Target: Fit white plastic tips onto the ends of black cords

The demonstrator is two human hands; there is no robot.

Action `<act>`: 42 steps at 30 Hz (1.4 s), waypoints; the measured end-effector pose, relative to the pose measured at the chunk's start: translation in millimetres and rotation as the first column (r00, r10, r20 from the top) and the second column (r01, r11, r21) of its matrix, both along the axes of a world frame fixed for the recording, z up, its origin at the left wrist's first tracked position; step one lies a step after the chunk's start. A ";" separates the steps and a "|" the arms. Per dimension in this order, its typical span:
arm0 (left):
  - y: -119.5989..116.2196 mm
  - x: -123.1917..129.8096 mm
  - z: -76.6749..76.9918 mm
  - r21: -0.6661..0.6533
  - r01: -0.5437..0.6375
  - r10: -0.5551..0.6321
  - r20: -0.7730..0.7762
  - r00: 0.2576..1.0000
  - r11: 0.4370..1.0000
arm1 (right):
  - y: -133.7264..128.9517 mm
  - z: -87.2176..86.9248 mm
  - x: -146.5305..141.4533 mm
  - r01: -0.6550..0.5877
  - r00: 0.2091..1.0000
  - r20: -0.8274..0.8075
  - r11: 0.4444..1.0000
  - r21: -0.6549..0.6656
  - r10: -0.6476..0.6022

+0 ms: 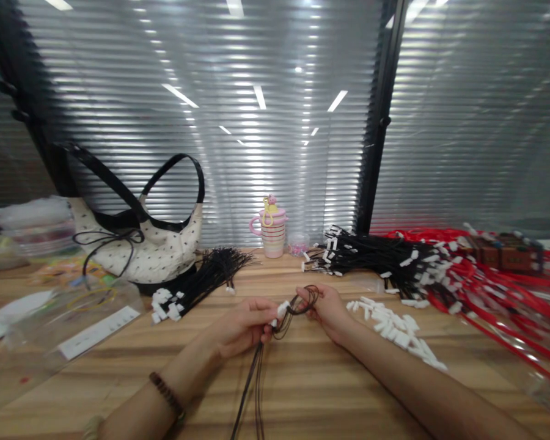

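Observation:
My left hand is closed around some thin black cords close to small white plastic pieces. The cord ends hang down from it toward the front edge of the view. In my right hand, the fingers pinch a coiled loop of the same cords, just right of the white pieces. Right of that hand lies a loose pile of white plastic pieces. Beyond my left hand rests a bundle of black cords with white pieces at its near end.
A spotted handbag and clear plastic bags occupy the left. A striped pink mug stands at the back beside a small clear container. More black cords and red straps spread across the right.

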State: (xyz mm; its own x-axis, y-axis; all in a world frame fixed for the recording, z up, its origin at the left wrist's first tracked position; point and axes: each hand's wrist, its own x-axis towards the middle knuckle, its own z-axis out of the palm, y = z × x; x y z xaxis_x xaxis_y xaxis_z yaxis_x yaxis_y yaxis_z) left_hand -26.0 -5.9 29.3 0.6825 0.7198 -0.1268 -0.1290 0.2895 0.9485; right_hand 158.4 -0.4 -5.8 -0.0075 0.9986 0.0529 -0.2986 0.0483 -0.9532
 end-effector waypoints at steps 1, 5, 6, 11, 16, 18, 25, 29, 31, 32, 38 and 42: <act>-2.3 1.4 -1.4 0.024 0.068 -0.067 -0.051 0.996 0.997 | -0.1 0.2 1.4 -0.029 0.999 -0.029 1.000 -0.010 0.028; -6.1 5.0 -3.9 0.155 0.224 -0.177 -0.267 0.947 0.962 | -1.4 0.7 5.9 -0.108 0.988 -0.118 0.993 -0.049 0.102; -6.1 5.5 -3.4 0.186 0.228 -0.164 -0.305 0.938 0.956 | -1.6 1.1 6.8 -0.124 0.983 -0.140 0.991 -0.056 0.115; -4.4 7.5 0.7 0.346 0.150 0.012 -0.425 0.905 0.926 | -2.0 5.2 9.1 -0.198 0.949 -0.260 0.979 -0.046 0.180; 0.7 9.7 -4.8 0.426 0.011 0.208 -0.463 0.862 0.905 | -6.3 9.8 2.6 -0.214 0.977 0.018 0.967 0.141 0.214; 2.9 10.7 -8.8 0.401 -0.034 0.226 -0.443 0.867 0.915 | -7.7 8.7 -0.4 -0.145 0.972 0.215 0.967 0.209 0.099; 11.5 13.2 -20.0 0.342 -0.398 0.499 -0.291 0.816 0.851 | -10.3 -5.7 -3.6 0.213 0.716 0.466 0.799 0.562 -0.519; 13.0 14.5 -20.6 0.292 -0.486 0.545 -0.171 0.821 0.824 | -24.9 -8.7 -22.5 -0.074 0.770 0.601 0.906 0.416 -0.213; 11.9 15.9 -19.7 0.294 -0.499 0.558 -0.168 0.813 0.816 | -31.9 -9.0 -34.9 -0.216 0.769 0.639 0.936 0.280 -0.014; 11.2 16.7 -19.3 0.288 -0.508 0.565 -0.171 0.807 0.812 | -33.6 -9.2 -40.4 -0.257 0.764 0.644 0.936 0.239 0.045; 11.4 17.7 -20.6 0.156 -0.520 0.539 -0.137 0.831 0.840 | -15.1 -15.6 -59.5 -0.136 0.792 0.609 0.985 0.106 0.044; 16.6 13.5 -23.0 0.058 -0.514 0.517 -0.132 0.846 0.856 | -4.1 -19.0 -68.3 -0.081 0.821 0.570 0.993 0.084 0.019</act>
